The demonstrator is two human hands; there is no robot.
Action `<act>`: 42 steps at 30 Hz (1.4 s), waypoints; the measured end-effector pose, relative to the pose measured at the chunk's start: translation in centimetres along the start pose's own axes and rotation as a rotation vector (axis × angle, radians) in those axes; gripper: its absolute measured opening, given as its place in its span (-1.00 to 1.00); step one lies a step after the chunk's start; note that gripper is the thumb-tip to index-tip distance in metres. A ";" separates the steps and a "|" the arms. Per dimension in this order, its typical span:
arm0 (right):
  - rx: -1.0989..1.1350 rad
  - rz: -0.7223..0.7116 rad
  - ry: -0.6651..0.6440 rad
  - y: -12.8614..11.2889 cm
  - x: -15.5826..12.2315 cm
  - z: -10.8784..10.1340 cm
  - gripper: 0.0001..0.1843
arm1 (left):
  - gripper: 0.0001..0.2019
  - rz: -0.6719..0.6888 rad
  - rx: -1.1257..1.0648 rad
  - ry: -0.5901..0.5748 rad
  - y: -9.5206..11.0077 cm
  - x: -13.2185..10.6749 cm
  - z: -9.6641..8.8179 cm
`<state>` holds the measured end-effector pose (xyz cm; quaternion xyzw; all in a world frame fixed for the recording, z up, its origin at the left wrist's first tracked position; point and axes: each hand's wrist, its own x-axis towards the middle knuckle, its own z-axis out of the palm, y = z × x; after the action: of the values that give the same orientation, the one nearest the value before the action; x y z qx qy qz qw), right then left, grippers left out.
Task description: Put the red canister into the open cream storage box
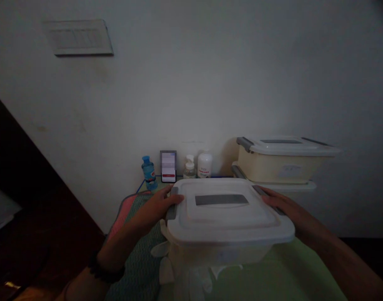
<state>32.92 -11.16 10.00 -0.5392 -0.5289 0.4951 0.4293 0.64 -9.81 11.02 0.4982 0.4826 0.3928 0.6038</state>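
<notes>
Between left hand [160, 205] and right hand [287, 205] sits (lidded) plastic box [225, 221].

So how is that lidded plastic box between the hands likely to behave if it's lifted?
The lidded plastic box looks rigid, so it should keep its shape. The left hand and right hand sit at its grey end latches, probably a balanced grip. Its translucent wall shows little inside, so it is likely light for its size. The smooth lid may be slippery.

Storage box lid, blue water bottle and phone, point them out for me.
storage box lid [222, 209], head view, middle of its top.
blue water bottle [149, 172], head view, its body.
phone [168, 166], head view, its screen.
</notes>
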 end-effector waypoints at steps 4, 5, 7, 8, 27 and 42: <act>-0.012 0.097 0.106 -0.2 -0.1 -0.4 -0.39 | -0.64 0.005 -0.074 0.019 -0.2 0.0 0.3; -0.009 0.097 0.101 -0.1 -0.2 -0.4 -0.40 | -0.66 0.004 -0.123 -0.007 -0.2 0.1 0.3; 0.026 0.100 0.060 0.0 -0.1 -0.4 -0.42 | -0.68 0.010 -0.242 -0.092 -0.3 0.3 0.3; 0.056 0.105 0.030 0.1 -0.1 -0.3 -0.43 | -0.68 0.015 -0.295 -0.133 -0.4 0.5 0.3; -0.062 0.011 0.081 -2.3 -0.7 0.2 -0.56 | -0.81 0.026 -0.254 0.105 0.4 -0.9 0.9; 0.242 0.079 -0.021 -0.3 2.0 0.7 -0.70 | -0.90 -0.106 -0.456 0.387 0.5 -0.1 1.2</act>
<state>32.06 -9.20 10.09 -0.4987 -0.4481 0.5777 0.4656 1.76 -10.09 11.55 0.2396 0.5134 0.5466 0.6166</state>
